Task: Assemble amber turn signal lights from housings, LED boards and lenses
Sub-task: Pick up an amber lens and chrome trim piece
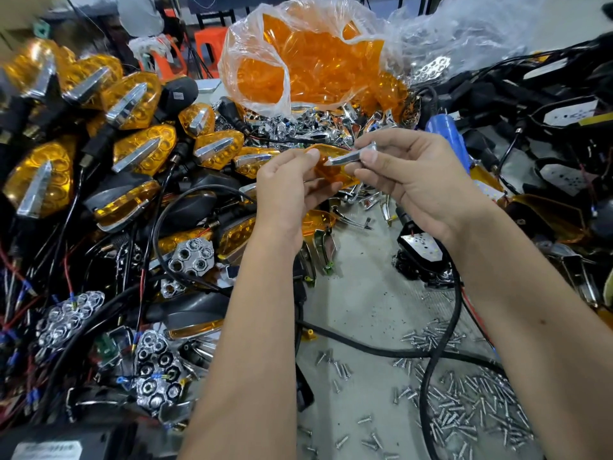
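My left hand point(287, 185) pinches an amber lens point(326, 169) held up over the middle of the bench. My right hand point(409, 175) pinches a chrome trim strip point(351, 156) that lies across the top of that lens. Both hands meet just above a pile of chrome parts. A black housing with a white LED board point(421, 250) lies on the bench under my right wrist.
Finished amber turn signals point(142, 151) are heaped at the left with black wires. A clear bag of amber lenses point(311, 58) stands behind the hands. Chrome hexagonal reflectors point(190, 255) lie at the lower left. Several loose screws point(464, 403) cover the lower right. Black housings point(564, 114) pile at the right.
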A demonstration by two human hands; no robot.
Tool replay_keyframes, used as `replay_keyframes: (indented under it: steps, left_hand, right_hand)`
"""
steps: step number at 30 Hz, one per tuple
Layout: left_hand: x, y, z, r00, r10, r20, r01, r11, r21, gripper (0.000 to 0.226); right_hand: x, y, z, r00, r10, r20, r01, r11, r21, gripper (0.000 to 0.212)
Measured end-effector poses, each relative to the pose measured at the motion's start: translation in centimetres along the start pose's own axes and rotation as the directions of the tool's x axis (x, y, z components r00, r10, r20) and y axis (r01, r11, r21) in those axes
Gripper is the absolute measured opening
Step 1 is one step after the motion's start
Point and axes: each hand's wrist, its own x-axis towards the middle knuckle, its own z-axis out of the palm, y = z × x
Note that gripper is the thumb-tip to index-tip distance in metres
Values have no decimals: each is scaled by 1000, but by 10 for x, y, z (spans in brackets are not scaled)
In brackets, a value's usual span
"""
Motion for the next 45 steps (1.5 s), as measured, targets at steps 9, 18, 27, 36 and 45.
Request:
replay_keyframes:
  steps: [9, 18, 27, 36, 45]
  left_hand:
    - [-1, 0, 3, 997, 66, 25, -65, 997, -36, 14]
    - [-1, -1, 5, 996, 68, 55, -65, 997, -40, 15]
    - [-1, -2, 0, 993, 96, 74, -94, 995, -20, 20]
    - [-3, -7, 3, 985, 170, 10, -170, 973, 157, 16]
    - [-1, -6, 0, 992, 117, 48, -123, 983, 140, 12]
  right_hand:
    - [2, 2, 1, 989, 92, -113, -92, 996, 7, 16]
    - [3, 2, -3, 978, 164, -131, -146, 979, 139, 21]
    - [6, 3, 0, 945, 296, -141, -276, 951, 141, 18]
    - [4, 6, 4, 954, 229, -194, -268, 941, -205, 36]
    - [2, 16, 6, 971, 132, -201, -212, 865, -454, 53]
